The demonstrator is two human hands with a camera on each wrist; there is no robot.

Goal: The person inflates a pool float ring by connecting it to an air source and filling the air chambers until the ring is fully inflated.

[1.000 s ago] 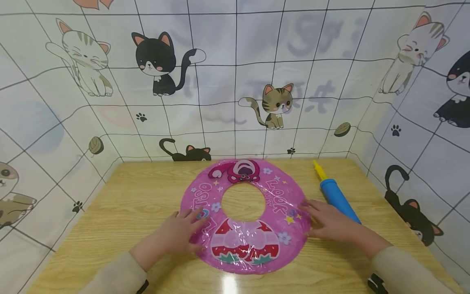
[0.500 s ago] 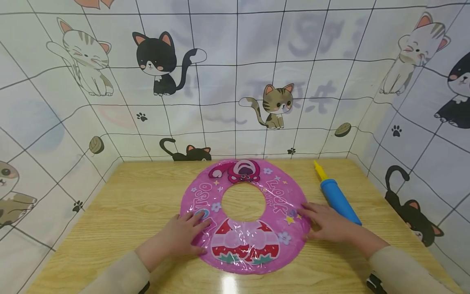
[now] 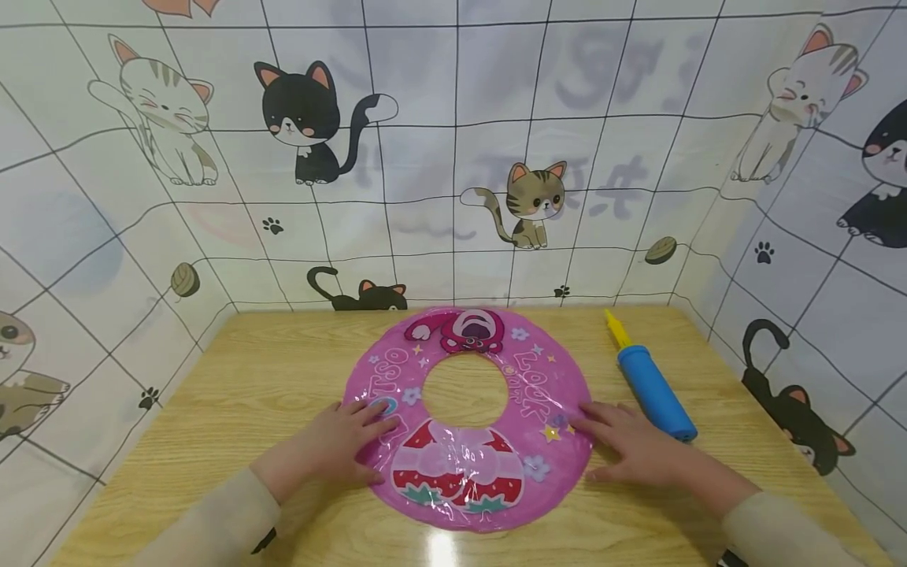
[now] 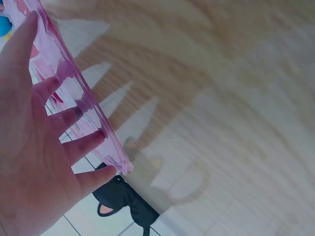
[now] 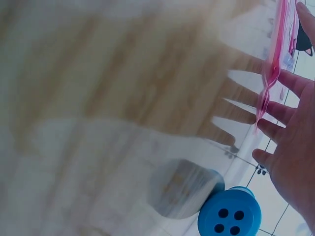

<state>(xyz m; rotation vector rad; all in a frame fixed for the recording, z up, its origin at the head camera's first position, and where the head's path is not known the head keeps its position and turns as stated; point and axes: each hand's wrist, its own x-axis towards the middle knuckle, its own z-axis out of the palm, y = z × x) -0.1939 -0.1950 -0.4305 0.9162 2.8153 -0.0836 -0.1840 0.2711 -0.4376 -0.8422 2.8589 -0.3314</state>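
A flat-looking pink swim ring (image 3: 468, 315), printed with a bear, strawberries and lettering, lies on the wooden table (image 3: 276, 362). My left hand (image 3: 333, 445) rests on its left edge with the fingers spread. In the left wrist view, the fingers of that hand (image 4: 54, 142) extend straight along the thin pink edge. Over on the right side, the fingertips of my right hand (image 3: 634, 445) touch the ring's rim. The right wrist view shows this hand (image 5: 295, 132) with spread, straight fingers by the creased edge of the ring (image 5: 270, 73).
A blue hand pump (image 3: 655, 394) with a yellow nozzle (image 3: 616, 327) lies right of the ring, just behind my right hand. Cat-printed cloth (image 3: 418, 157) with a grid pattern hangs behind the table and along both sides.
The ring has turned slightly clockwise, its strawberry print shifting left. My left hand has moved a little left and away from me, while my right hand has come slightly nearer.
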